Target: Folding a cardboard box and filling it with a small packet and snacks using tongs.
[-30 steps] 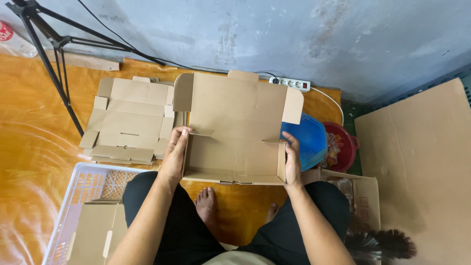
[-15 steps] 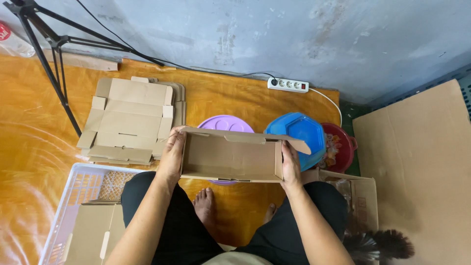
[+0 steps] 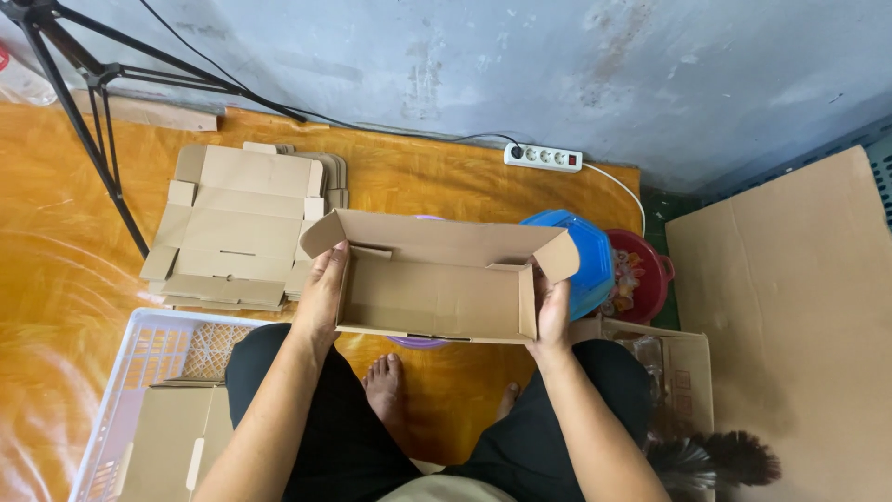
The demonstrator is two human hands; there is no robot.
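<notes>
The left hand (image 3: 322,288) and right hand (image 3: 552,311) were clamped on opposite ends of a half-formed cardboard box (image 3: 437,284), held above the lap over the orange floor (image 3: 74,260). Folding seemed underway; the loose end flaps likely needed tucking next. Flat box blanks (image 3: 237,223) lay far left.

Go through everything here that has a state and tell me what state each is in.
Cardboard box: half folded, top open, flaps out.
Left hand: gripping box's left end.
Right hand: gripping box's right end.
Flat box stack: unfolded, lying flat.
White crate: holds flat cardboard.
Power strip: one plug in.
</notes>
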